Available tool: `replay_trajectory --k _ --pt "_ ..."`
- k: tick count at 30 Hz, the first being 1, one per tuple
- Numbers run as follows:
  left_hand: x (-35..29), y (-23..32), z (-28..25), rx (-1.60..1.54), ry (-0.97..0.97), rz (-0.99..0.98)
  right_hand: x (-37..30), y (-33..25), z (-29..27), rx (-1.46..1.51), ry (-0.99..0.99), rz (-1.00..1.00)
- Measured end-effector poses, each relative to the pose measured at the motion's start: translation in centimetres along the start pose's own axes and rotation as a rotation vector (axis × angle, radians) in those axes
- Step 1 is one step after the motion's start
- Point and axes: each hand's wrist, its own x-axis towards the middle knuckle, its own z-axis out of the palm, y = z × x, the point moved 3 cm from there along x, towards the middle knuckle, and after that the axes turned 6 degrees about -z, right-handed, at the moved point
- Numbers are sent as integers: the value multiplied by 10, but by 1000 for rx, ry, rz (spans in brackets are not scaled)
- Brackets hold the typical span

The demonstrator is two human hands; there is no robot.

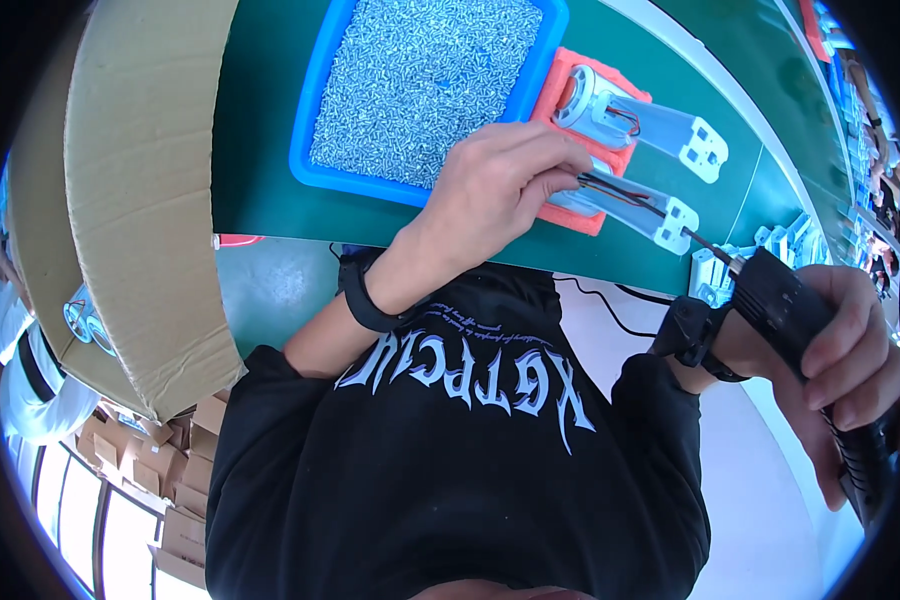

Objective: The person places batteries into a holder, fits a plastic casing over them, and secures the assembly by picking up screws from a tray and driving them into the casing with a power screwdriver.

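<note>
- While big white lettering (470,385) runs across the black shirt (470,490), it's upside down from here.
- Left hand (500,190) hides the near clear tube's (625,203) round end; fingers pinched in there, can't tell what's between them.
- That tube's right of the blue tub (365,186), on a red foam block (582,220): see-through, dark wires (620,190) inside, white bracket (678,226) on the end.
- Right hand (850,350), further right of the tub, is wrapped round a black power screwdriver (782,300), tip at the bracket; contact's hard to make out.
</note>
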Motion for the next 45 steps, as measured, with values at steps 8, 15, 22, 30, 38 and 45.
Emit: replay_trajectory --k 8,15,22,30,38,45 --pt "-6 11 -8 -332 -5 -76 11 0 24 202 330 -226" --pt "-10 8 -6 -468 -43 -90 8 -7 17 288 286 -170" --pt "-10 15 -6 -639 -116 -227 11 -6 23 255 331 -211" --pt "-17 15 -6 -530 40 -27 15 -1 32 266 310 -210" --pt "-15 3 0 -646 -11 -113 14 -10 21 178 314 -182" --pt "-15 9 9 -621 -8 -128 10 -18 16 92 296 -168"
